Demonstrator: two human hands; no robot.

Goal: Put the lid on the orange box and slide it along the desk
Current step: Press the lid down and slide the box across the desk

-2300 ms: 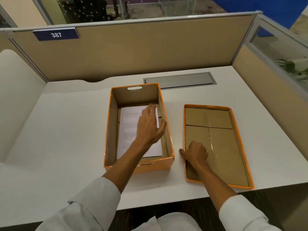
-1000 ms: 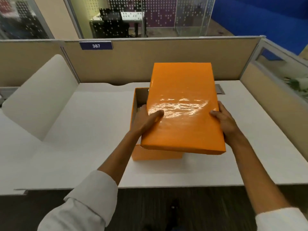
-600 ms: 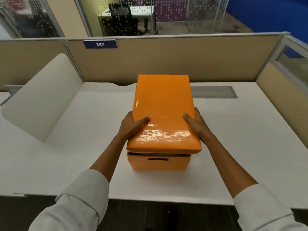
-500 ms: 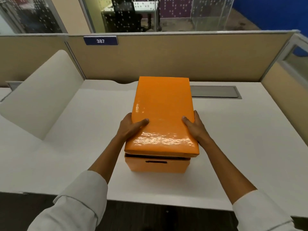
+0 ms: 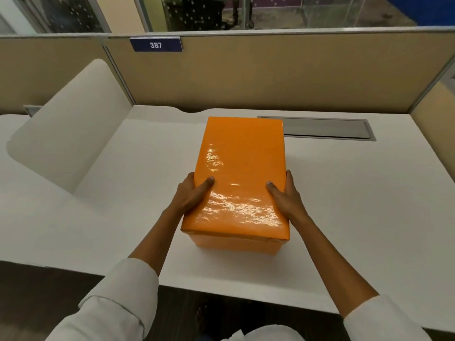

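Observation:
The glossy orange lid (image 5: 240,173) sits flat and square on the orange box (image 5: 236,244), which stands on the white desk (image 5: 357,217) in the middle. Only the box's near wall shows below the lid; its contents are hidden. My left hand (image 5: 194,195) clasps the lid's left edge near the front, thumb on top. Opposite it, my right hand (image 5: 285,196) clasps the right edge in the same way.
A grey metal cable hatch (image 5: 327,130) is set into the desk behind the box on the right. Beige partition walls (image 5: 270,75) close the back and right. A white curved divider (image 5: 66,134) stands at the left. The desk's front edge is close below the box.
The lid was lifted from the desk, carried over the open box and lowered. The gap at its front has closed and it now sits fully down.

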